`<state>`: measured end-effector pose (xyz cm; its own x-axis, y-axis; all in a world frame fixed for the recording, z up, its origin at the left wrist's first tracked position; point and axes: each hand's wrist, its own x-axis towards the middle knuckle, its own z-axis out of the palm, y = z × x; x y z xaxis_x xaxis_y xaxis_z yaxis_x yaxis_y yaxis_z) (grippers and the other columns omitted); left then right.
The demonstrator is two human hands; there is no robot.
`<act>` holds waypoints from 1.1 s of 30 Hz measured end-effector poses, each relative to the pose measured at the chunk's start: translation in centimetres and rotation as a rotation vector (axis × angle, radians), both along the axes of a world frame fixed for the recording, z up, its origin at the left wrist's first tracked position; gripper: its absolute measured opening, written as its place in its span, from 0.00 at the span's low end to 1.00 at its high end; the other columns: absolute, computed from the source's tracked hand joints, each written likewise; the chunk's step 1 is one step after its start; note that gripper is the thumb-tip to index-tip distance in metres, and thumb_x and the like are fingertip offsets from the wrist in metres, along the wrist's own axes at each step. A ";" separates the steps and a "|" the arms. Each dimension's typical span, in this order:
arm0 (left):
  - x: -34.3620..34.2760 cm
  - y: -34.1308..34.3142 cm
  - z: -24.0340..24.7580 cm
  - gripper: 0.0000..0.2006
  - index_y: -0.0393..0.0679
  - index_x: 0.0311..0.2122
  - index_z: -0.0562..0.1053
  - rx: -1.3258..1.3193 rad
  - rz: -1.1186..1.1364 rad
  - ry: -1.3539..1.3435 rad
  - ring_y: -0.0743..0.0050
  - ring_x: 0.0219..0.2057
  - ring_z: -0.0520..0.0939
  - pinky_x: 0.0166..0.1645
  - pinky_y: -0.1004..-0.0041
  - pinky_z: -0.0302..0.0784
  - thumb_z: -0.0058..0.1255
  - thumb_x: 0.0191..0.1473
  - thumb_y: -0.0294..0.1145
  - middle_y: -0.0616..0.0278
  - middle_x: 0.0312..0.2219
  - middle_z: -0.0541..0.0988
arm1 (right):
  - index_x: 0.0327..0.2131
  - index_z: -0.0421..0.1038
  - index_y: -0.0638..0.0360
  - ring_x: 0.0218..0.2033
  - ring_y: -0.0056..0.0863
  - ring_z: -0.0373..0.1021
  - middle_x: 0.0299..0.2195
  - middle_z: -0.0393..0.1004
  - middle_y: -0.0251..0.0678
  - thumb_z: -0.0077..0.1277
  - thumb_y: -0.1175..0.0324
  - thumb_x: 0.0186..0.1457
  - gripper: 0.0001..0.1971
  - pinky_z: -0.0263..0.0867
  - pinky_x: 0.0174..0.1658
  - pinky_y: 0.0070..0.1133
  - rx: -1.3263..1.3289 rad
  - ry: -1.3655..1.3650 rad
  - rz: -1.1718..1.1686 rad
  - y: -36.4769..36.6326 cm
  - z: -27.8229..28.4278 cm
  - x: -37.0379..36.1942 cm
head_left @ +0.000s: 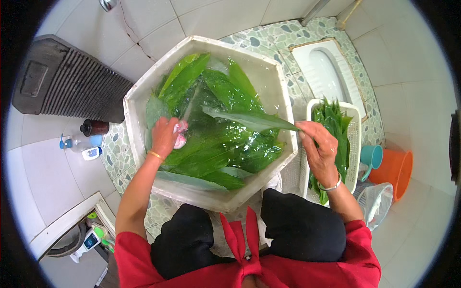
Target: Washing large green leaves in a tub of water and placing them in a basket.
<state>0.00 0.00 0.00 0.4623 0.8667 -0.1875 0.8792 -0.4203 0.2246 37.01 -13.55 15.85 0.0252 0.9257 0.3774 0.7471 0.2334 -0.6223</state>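
Observation:
A large white basin [137, 103] filled with water stands in front of my knees, and many long green leaves [206, 144] float and lie under the surface in it. My left hand [164, 138], with a yellow bracelet at the wrist, is closed round a pink and white cloth [180, 134] at the basin's left side. Over the right rim, my right hand [319, 148] pinches the tip of one long leaf [257, 121]. That leaf stretches left across the basin, its pale side up. Below my right hand, a white basket [355, 139] holds a pile of similar leaves [342, 139].
A dark ridged washboard [79, 81] leans at the left wall, near several bottles [86, 142]. A squat toilet [326, 72] is set in the floor at the back right. On the right stand a teal dipper [371, 156], an orange bucket [398, 170] and a bag-lined bin [377, 204].

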 end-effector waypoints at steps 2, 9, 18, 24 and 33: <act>-1.3 -0.2 0.6 0.15 0.49 0.37 0.69 0.072 0.041 -0.205 0.52 0.37 0.70 0.39 0.60 0.64 0.53 0.39 0.26 0.55 0.31 0.68 | 0.34 0.72 0.63 0.29 0.31 0.71 0.29 0.74 0.40 0.47 0.79 0.49 0.08 0.66 0.33 0.20 -0.008 0.092 -0.057 0.7 0.7 0.1; -5.4 -5.9 3.1 0.14 0.42 0.37 0.70 0.176 0.100 -0.351 0.52 0.34 0.71 0.40 0.63 0.66 0.50 0.40 0.23 0.53 0.30 0.70 | 0.35 0.73 0.63 0.24 0.12 0.64 0.27 0.72 0.26 0.49 0.70 0.52 0.08 0.62 0.27 0.13 -0.153 0.555 -0.433 -3.0 0.8 5.0; -9.7 -11.6 0.7 0.13 0.43 0.42 0.68 0.261 0.264 -0.271 0.57 0.41 0.70 0.44 0.63 0.62 0.47 0.49 0.30 0.56 0.37 0.71 | 0.34 0.69 0.62 0.26 0.17 0.66 0.27 0.69 0.29 0.48 0.66 0.53 0.09 0.67 0.25 0.18 0.005 0.850 -1.100 -21.2 -7.6 15.9; -7.2 -12.8 0.4 0.15 0.48 0.42 0.68 0.296 0.272 -0.084 0.60 0.41 0.69 0.46 0.62 0.57 0.50 0.46 0.31 0.60 0.34 0.71 | 0.36 0.65 0.57 0.27 0.26 0.65 0.29 0.67 0.33 0.43 0.69 0.54 0.06 0.65 0.23 0.24 0.000 1.056 -1.692 -31.1 -16.1 15.7; -7.6 -13.0 0.5 0.14 0.48 0.43 0.68 0.343 0.256 -0.021 0.59 0.41 0.69 0.46 0.62 0.57 0.47 0.49 0.32 0.59 0.34 0.69 | 0.37 0.60 0.51 0.30 0.31 0.64 0.32 0.65 0.34 0.42 0.69 0.55 0.05 0.66 0.27 0.30 0.040 1.162 -1.455 -27.9 -16.3 16.8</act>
<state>-7.61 -13.05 0.54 0.2244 0.9646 0.1383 0.9617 -0.2421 0.1288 53.79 -41.49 -0.41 0.9187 -0.0655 -0.3895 -0.3943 -0.0930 -0.9143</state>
